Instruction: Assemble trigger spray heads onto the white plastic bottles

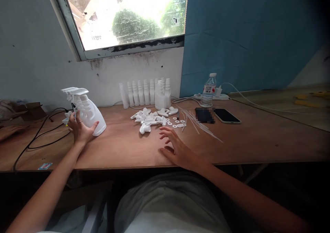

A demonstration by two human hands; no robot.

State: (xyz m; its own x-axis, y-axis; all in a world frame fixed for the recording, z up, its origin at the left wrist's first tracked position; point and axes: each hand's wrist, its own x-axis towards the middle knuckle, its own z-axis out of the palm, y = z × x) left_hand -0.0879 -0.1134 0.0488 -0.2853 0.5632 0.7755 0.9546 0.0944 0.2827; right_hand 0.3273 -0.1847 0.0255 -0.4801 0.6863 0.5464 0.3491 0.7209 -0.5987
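My left hand [81,130] is wrapped around the base of a white spray bottle [90,114] that stands at the left of the wooden table [257,140]; its trigger head points left. My right hand [177,148] hovers low over the table near the front edge, fingers spread and holding nothing. Just beyond it lie a pile of white trigger parts [148,118], several small white rings [176,122] and thin white tubes [198,124].
A row of white bottles [145,92] stands against the wall below the window. A water bottle [208,90], a power strip [219,96] and two phones [227,116] sit at right. Black cables [43,133] trail at left. Another person's hand [9,131] rests at the far left edge.
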